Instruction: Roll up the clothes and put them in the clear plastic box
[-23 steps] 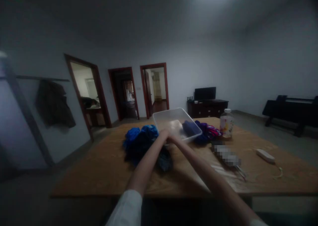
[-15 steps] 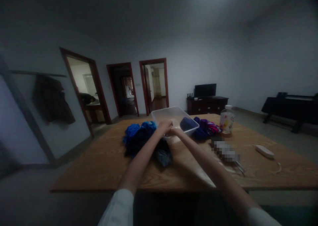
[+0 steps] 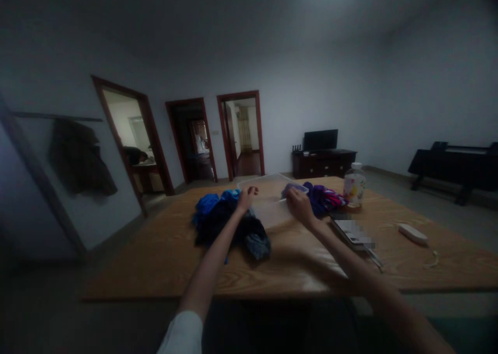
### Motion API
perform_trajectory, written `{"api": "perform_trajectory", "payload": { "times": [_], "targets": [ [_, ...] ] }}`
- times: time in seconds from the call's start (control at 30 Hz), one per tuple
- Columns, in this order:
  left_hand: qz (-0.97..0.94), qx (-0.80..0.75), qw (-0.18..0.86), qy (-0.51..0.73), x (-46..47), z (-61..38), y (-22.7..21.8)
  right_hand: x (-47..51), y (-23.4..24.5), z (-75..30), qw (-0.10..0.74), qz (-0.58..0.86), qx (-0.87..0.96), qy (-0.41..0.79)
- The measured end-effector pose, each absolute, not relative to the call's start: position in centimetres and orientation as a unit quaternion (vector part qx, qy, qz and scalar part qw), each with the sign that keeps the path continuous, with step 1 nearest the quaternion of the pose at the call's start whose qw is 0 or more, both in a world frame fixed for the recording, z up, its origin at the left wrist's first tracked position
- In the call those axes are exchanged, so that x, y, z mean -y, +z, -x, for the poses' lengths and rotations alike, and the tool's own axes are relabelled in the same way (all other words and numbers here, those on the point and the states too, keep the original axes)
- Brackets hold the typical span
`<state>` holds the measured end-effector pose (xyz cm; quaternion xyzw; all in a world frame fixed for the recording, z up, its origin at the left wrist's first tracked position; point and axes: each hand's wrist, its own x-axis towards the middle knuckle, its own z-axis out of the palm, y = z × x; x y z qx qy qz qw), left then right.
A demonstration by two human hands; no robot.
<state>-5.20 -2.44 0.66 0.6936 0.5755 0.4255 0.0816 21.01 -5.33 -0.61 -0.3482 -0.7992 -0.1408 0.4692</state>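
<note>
A translucent plastic box stands on the wooden table in front of me. Over its left side is my left hand, fingers loosely bent and a little apart, with nothing visible in them. My right hand is closed by the box's right rim; what it holds, if anything, is hidden. Behind that hand, a dark blue-purple cloth shows partly at the box. A pile of dark and blue clothes lies left of the box, partly under my left forearm. Purple and pink clothing lies to the right.
A clear bottle with a white cap stands at the back right of the table. Nearer are a phone-like flat object, partly blurred out, and a white oblong device with a cord. Doorways and a TV cabinet are beyond.
My hands were together over the box's near side and have moved apart, the left to the left, the right to the right. The box's rim appears lower and flatter.
</note>
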Motion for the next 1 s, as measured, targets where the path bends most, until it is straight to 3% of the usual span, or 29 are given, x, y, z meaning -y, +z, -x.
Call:
{"api": "perform_trajectory", "payload": {
  "times": [0.1, 0.17, 0.37, 0.5, 0.7, 0.87, 1.0],
  "targets": [
    [-0.649, -0.559, 0.045, 0.513, 3.2, 7.2, -0.9, 10.3, -5.9, -18.4, 0.357, 0.27, 0.89, -0.088],
    [-0.633, -0.574, 0.001, 0.519, 3.9, 9.0, -2.5, 12.2, -8.0, -15.5, 0.331, 0.288, 0.897, -0.053],
    [-0.648, -0.601, -0.068, 0.463, 6.3, 12.3, -6.8, 9.9, -9.3, -9.8, 0.268, 0.277, 0.922, 0.033],
    [-0.714, -0.599, -0.091, 0.35, 7.4, 11.8, -7.1, 8.7, -10.1, -10.3, 0.319, 0.223, 0.921, 0.036],
    [-0.77, -0.547, -0.096, 0.315, 9.0, 11.1, -4.8, 8.7, -7.9, -12.8, 0.403, 0.182, 0.891, -0.106],
    [-0.8, -0.499, -0.09, 0.321, 11.7, 9.2, -4.2, 7.4, -3.7, -16.3, 0.529, 0.258, 0.795, -0.147],
    [-0.808, -0.503, -0.067, 0.3, 13.7, 5.9, -5.0, 5.3, -3.1, -18.7, 0.515, 0.325, 0.785, -0.113]
  ]
}}
